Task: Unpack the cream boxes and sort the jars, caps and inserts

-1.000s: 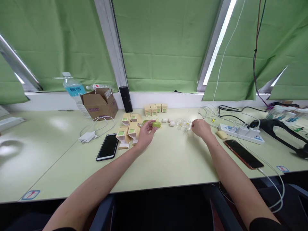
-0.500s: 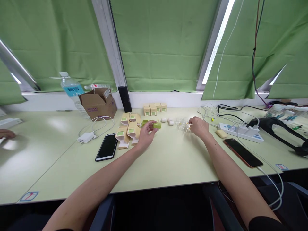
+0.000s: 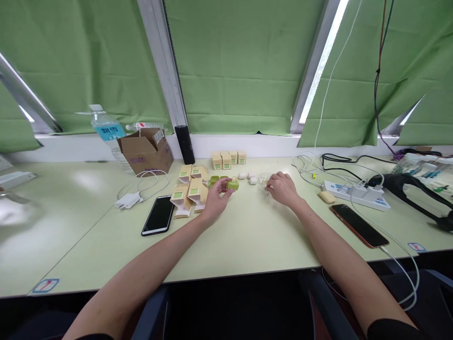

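My left hand (image 3: pixel 214 202) pinches a small green container (image 3: pixel 232 184) with a little loop on top, held just over the table. Beside its fingers lie more green containers (image 3: pixel 213 179), partly hidden. My right hand (image 3: pixel 284 190) is low over the table with fingertips drawn together at small clear pieces (image 3: pixel 264 179); what sits between the fingers is hidden. Small whitish caps (image 3: pixel 252 180) lie between the two hands. Opened small cardboard boxes (image 3: pixel 181 198) stand left of my left hand. Behind are several closed small boxes (image 3: pixel 226 160) in a row.
A black phone (image 3: pixel 158 215), a white charger (image 3: pixel 127 200) and a brown carton (image 3: pixel 146 153) are to the left, with a black cylinder (image 3: pixel 184 144) behind. At right are a power strip (image 3: pixel 356 194), a second phone (image 3: pixel 359 225), cables and a black frame (image 3: pixel 410 193).
My right hand has moved left and now covers part of the clear pieces. My left hand stays with the green container. Another person's hand at the far left has slipped mostly out of view.
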Demonstrator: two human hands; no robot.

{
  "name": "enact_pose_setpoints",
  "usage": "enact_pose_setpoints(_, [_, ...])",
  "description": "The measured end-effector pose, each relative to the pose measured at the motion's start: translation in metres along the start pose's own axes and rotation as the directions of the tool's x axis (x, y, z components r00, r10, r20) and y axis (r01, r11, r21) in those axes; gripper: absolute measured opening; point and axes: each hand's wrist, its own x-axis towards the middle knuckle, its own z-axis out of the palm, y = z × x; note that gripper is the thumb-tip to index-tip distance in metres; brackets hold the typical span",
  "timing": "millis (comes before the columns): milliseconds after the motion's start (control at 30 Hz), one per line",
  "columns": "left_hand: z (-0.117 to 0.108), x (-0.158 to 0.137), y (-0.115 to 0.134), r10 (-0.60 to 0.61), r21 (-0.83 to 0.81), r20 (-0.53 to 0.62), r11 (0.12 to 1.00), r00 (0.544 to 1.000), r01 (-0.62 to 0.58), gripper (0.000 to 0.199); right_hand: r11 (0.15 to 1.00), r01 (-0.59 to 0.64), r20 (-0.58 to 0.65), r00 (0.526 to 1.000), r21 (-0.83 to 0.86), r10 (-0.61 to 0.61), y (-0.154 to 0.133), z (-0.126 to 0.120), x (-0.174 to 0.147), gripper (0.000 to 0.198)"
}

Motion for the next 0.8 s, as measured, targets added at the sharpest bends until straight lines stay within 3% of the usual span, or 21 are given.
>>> enact_pose_setpoints(300, [0.0,0.0,0.0,0.007,0.004,0.003,1.0,1.0,-0.007,0.036,0.993,-0.093,-0.02,0.996,-0.071,0.092,-0.012,0.008,0.007,0.029])
enact_pose_setpoints(467, [0.0,0.0,0.001,0.006,0.003,-0.007,1.0,1.0,-0.006,0.036,0.99,-0.14,-0.038,0.989,-0.015,0.139,-0.006,-0.004,0.004,0.017])
enact_pose_setpoints(667, [0.0,0.0,0.0,0.013,0.02,-0.006,1.0,1.0,-0.013,0.035,0.957,-0.291,0.11,0.95,-0.025,0.292,0.012,-0.025,-0.007,0.036])
enact_pose_setpoints(800, [-0.001,0.001,-0.002,0.03,0.038,-0.016,0.999,0.999,-0.029,0.036,0.936,-0.35,0.192,0.916,-0.047,0.352,0.011,-0.025,-0.008,0.03])
